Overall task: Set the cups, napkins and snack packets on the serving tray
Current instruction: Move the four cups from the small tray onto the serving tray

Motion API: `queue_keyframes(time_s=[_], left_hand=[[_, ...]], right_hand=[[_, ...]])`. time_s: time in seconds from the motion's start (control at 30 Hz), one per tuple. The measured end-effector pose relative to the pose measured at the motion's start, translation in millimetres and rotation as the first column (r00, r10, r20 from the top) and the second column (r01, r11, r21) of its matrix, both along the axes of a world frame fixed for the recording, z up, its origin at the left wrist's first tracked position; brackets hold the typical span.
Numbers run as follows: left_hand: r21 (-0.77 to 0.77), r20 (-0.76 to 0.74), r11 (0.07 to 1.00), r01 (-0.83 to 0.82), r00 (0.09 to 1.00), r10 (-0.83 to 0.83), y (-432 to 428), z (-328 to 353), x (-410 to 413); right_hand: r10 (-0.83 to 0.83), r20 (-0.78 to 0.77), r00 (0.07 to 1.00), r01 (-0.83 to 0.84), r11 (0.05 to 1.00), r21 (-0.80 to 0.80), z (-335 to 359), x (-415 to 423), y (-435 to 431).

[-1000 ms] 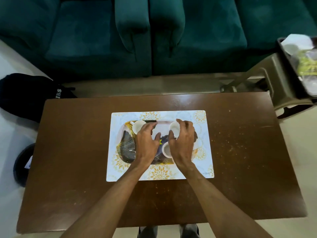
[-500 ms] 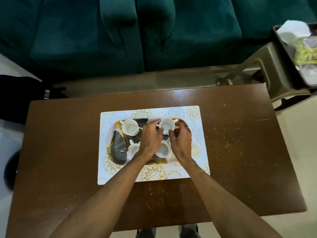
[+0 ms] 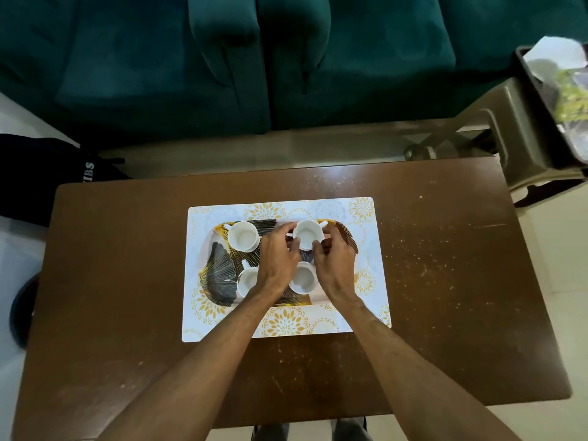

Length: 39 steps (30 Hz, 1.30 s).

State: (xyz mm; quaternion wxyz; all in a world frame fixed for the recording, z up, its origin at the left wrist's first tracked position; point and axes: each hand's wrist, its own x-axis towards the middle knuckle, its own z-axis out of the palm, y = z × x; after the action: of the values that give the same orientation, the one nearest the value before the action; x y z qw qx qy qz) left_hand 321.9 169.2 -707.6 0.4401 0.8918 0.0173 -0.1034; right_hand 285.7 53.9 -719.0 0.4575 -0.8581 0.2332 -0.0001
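A serving tray (image 3: 219, 275) with a dark leaf pattern lies on a white and yellow placemat (image 3: 286, 323) on the brown table (image 3: 127, 313). Several white cups stand on the tray. The far right cup (image 3: 307, 233) is held from both sides by my left hand (image 3: 278, 259) and my right hand (image 3: 334, 262). Another cup (image 3: 242, 236) stands at the far left, one (image 3: 247, 278) at the near left partly under my left wrist, and one (image 3: 302, 278) between my two hands. No napkin or snack packet lies on the tray.
At the far right a dark bin (image 3: 553, 100) on a grey stool (image 3: 496, 132) holds white paper and a green packet. A teal sofa (image 3: 254, 58) runs along the back. A black bag (image 3: 47, 173) lies on the floor at the left.
My hands have moved from covering the tray's middle to the far right cup, baring the other cups. The camera has tilted a little.
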Motion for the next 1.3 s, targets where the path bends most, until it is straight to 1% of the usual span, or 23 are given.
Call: queue_keyframes(time_s=[0.3, 0.53, 0.73, 0.8, 0.87, 0.93, 1.03, 1.1, 1.2, 1.3], left_hand=[[-0.004, -0.001, 0.999, -0.034, 0.999, 0.034, 2, 1, -1], [-0.015, 0.010, 1.000, -0.023, 1.000, 0.023, 5, 2, -4], [-0.049, 0.060, 0.997, -0.068, 0.996, 0.070, 19, 18, -16], [-0.056, 0.084, 0.993, -0.104, 0.991, 0.108, 29, 24, -24], [-0.066, 0.107, 0.984, -0.167, 0.979, 0.173, 43, 32, -36], [-0.057, 0.122, 0.970, -0.236, 0.963, 0.241, 58, 36, -50], [-0.049, 0.095, 0.941, -0.335, 0.936, 0.338, 83, 31, -76], [-0.044, 0.069, 0.929, -0.367, 0.927, 0.369, 93, 24, -90], [-0.037, 0.025, 0.937, -0.348, 0.937, 0.349, 103, 13, -105], [-0.062, -0.023, 0.938, -0.342, 0.940, 0.341, 107, 7, -109]], right_hand=[[0.033, 0.023, 0.999, -0.032, 0.998, -0.056, -2, 3, -2], [0.036, 0.013, 0.999, -0.035, 0.998, -0.045, 0, 3, -3], [0.028, 0.043, 0.999, -0.020, 0.985, -0.172, 12, -8, 9], [0.046, 0.079, 0.996, -0.029, 0.977, -0.210, 20, -14, 18], [0.111, 0.109, 0.988, -0.082, 0.969, -0.235, 28, -20, 32], [0.229, 0.106, 0.968, -0.196, 0.947, -0.253, 30, -27, 45], [0.419, 0.069, 0.905, -0.376, 0.866, -0.328, 27, -36, 63], [0.501, -0.005, 0.865, -0.468, 0.803, -0.370, 21, -41, 71], [0.563, -0.120, 0.818, -0.559, 0.727, -0.398, 11, -46, 80], [0.565, -0.158, 0.810, -0.571, 0.696, -0.435, 5, -49, 84]])
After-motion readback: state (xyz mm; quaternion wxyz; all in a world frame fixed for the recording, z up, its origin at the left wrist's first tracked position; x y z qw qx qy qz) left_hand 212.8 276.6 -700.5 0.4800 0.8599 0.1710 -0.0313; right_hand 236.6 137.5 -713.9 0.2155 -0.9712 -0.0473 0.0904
